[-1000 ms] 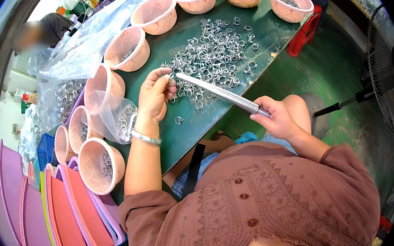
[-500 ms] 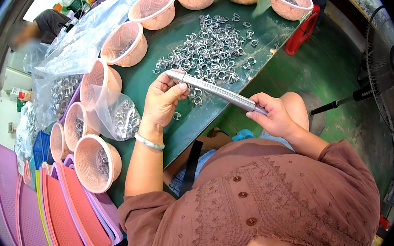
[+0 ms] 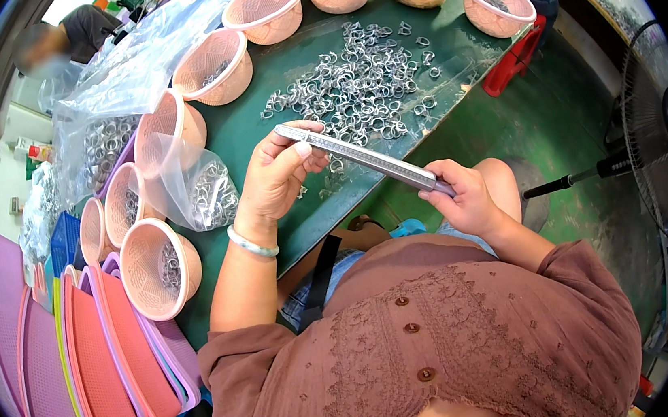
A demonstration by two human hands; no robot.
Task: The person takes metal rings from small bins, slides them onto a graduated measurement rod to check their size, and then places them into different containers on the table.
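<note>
The metal rod (image 3: 378,161) slants from the gripping right hand (image 3: 464,198) — left hand (image 3: 269,179) (curled) holds its tip.

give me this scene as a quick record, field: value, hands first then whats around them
right hand: gripping the handle end of a long, tapered silver metal rod
left hand: at the rod's narrow end; whether it holds anything else is unclear
surface: green table
loose items: heap of small silver metal rings
containers: round pale-pink plastic baskets along the table's far and left sides, several holding metal pieces
near left forearm: clear plastic bag of rings
</note>
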